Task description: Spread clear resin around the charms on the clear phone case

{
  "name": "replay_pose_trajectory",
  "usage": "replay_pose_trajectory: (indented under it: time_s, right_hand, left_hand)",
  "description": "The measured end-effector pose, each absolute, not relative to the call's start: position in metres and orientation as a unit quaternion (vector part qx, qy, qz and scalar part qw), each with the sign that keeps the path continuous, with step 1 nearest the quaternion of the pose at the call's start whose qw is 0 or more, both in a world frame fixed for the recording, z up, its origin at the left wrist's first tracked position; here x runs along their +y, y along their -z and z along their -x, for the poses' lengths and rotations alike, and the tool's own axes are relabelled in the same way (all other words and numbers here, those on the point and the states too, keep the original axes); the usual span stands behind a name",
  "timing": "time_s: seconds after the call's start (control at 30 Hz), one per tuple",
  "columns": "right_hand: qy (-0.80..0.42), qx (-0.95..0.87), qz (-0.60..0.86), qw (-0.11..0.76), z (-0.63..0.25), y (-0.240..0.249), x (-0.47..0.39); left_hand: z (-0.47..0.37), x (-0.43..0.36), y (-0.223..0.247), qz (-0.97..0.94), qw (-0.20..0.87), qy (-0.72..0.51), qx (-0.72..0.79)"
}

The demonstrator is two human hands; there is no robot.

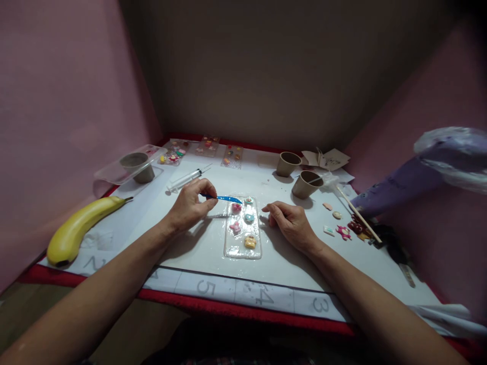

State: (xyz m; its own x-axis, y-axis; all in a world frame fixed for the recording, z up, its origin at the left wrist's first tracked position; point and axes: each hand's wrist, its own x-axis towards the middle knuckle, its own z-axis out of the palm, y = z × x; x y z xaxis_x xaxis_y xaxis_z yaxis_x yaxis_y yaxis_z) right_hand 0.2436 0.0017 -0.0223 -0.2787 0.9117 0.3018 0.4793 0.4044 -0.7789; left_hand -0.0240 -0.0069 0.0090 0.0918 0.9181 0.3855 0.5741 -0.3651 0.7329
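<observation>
My left hand (194, 204) pinches the end of a blue plastic knife (229, 199), its blade lying over the upper part of a clear phone case (231, 247). The case is flat on the white sheet, with a glossy wet-looking surface. On it are several small charms, among them a pink bunny (235, 227), a yellow bear-like figure (250, 242) and a light blue piece (249, 218). Just right of the case, my right hand (287, 223) rests with its fingers curled and nothing seen in them, not touching the case.
Behind my left hand lies a syringe (184, 180). A toy-like banana (85, 228) and a cup under a clear lid (129, 162) are at left. Brown cups (304, 185), loose charms (344, 232), a wooden stick (359, 215) and a purple wrapped object (399, 182) are at right. Decorated cases (232, 156) stand behind.
</observation>
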Motion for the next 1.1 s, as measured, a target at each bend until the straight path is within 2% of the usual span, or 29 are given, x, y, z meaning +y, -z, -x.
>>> replay_pose_trajectory:
  time_s: [0.43,1.1]
  right_hand:
    - [-0.282,-0.753,0.462,0.375,-0.2443,0.0222,0.0014]
    - [-0.274,-0.755,0.465,0.373,-0.2443,0.0231,0.0015]
  left_hand:
    - [0.0216,-0.0100,-0.0115,-0.717,0.241,-0.406,0.513]
    - [0.0243,-0.0070,-0.0070,-0.734,0.211,-0.399,0.508]
